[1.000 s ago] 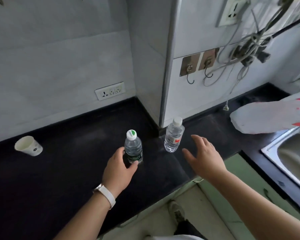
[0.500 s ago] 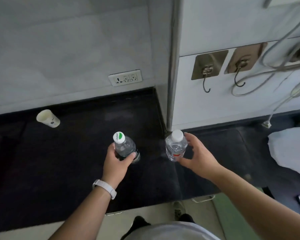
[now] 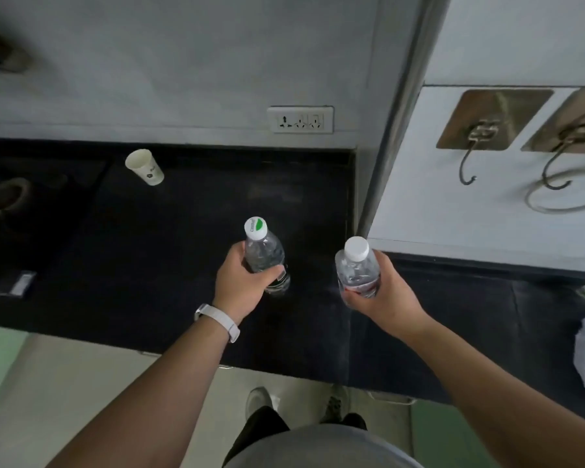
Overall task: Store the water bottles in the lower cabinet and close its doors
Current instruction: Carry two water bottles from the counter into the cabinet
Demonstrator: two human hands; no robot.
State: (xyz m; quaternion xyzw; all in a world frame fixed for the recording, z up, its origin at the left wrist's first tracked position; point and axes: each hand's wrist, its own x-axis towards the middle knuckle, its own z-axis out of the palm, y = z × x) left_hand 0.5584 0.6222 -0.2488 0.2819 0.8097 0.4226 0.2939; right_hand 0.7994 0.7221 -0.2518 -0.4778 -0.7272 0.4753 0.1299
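Black countertop [image 3: 149,251] below wall socket [image 3: 300,119]. Left hand [image 3: 242,287] wrapped round green-capped water bottle [image 3: 263,256], right hand [image 3: 380,292] round white-capped water bottle [image 3: 357,266]; probably gripped upright for carrying down to cabinet.

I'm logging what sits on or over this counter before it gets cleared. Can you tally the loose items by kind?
Water bottles: 2, one with a green-marked cap in the left hand, one with a plain white cap in the right hand
Paper cups: 1, lying on its side
Small dark packets: 1, too blurred to identify
Total: 4
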